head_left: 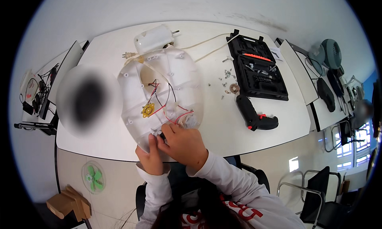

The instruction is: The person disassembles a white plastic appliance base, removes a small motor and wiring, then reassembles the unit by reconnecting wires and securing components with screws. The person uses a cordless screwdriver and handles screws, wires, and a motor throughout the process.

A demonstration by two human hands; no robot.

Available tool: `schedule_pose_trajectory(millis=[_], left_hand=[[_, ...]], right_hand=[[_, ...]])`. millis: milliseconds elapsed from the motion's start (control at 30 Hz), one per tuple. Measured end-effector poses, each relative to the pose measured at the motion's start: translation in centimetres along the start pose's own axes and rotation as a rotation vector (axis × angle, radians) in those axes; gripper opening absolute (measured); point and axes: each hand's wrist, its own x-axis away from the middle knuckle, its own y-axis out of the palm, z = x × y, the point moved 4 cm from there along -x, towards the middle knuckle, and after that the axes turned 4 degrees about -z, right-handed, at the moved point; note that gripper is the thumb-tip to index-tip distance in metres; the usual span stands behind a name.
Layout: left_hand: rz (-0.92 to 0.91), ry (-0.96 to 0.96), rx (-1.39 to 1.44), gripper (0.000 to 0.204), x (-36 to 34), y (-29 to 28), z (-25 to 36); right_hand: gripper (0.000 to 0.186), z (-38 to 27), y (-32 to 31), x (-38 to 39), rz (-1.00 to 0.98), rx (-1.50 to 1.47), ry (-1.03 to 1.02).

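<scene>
An open white plastic housing lies on the table, its ribbed inside facing up with red, black and other wires. My left hand grips its near lower edge, thumb pointing up. My right hand reaches over that edge with fingers closed on a small black part, partly hidden by my fingertips, close to my left thumb. A yellow round component hangs on wires inside the housing. A pale translucent part sits just above my right hand.
A white cylindrical unit with cord is behind the housing. Right are a black tool case, loose screws and a black cordless screwdriver. A blurred round white object is left. The table has side desks beside it; chairs stand lower right.
</scene>
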Motion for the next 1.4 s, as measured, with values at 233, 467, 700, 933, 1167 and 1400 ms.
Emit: schedule_pose_trajectory(millis=[233, 467, 700, 933, 1167, 1400], left_hand=[[0.091, -0.045, -0.061, 0.023, 0.2, 0.3, 0.3], [0.330, -0.182, 0.125, 0.035, 1.2, 0.7, 0.5], [0.145, -0.101, -0.084, 0.026, 0.4, 0.6, 1.7], [0.128, -0.127, -0.065, 0.025, 0.5, 0.9, 1.5], [0.049, -0.163, 0.037, 0.026, 0.3, 1.0, 1.4], [0.020, -0.124, 0.091, 0.026, 0.2, 1.0, 1.1]], right_hand=[[0.024, 0.8, -0.8, 0.4, -0.101, -0.100, -0.021], [0.052, 2.9, -4.2, 2.0, -0.103, -1.353, 0.459], [0.072, 3.7, -5.5, 1.9, -0.201, -1.819, 0.675], [0.037, 2.7, -4.4, 1.9, -0.164, -1.117, 0.343], [0.025, 1.2, -3.7, 0.4, -0.092, -0.823, 0.195], [0.021, 1.5, -3.6, 0.0, -0.130, -0.567, 0.191]])
